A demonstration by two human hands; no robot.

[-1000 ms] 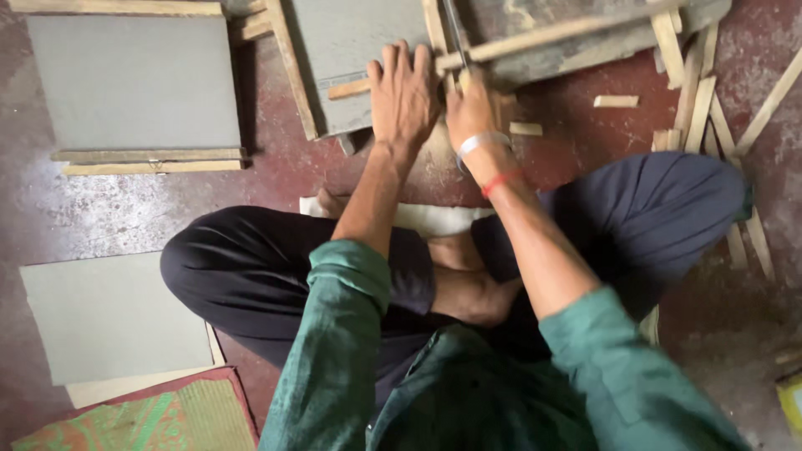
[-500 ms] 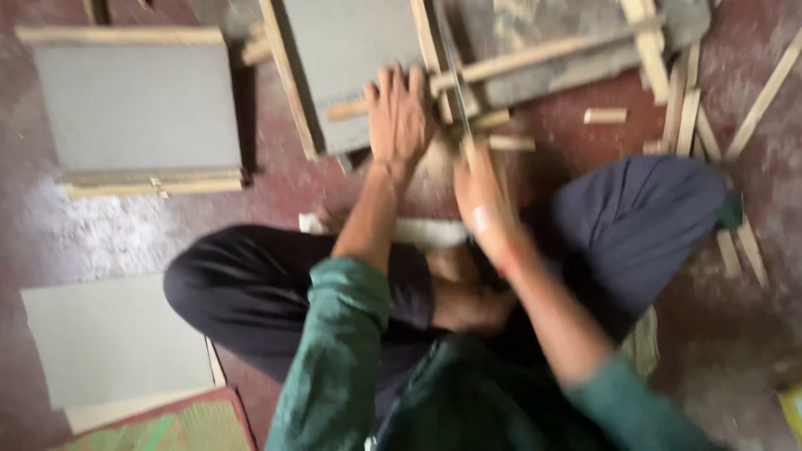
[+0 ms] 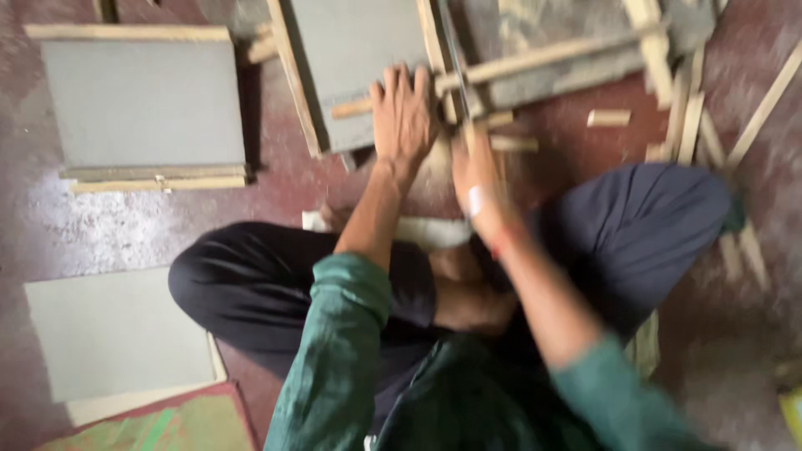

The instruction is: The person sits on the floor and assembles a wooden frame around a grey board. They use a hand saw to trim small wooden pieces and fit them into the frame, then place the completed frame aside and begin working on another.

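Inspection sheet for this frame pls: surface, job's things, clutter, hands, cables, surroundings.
Surface: worn dark red floor, pale scuffs.
Job's things: wooden strip across a grey framed panel; thin blade-like tool, blurred.
Clutter: loose wood offcuts, slats at right.
Hands: left hand pressed flat on the panel; right hand blurred, closed on the tool's handle end.
Cables: nothing seen.
Surroundings: framed grey board, grey sheet, green-painted board.

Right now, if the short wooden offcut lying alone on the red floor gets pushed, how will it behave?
The short wooden offcut looks small and thin, so probably light. Its flat, squarish shape suggests it would slide on the floor rather than roll. It looks stiff and lies apart from the right hand.
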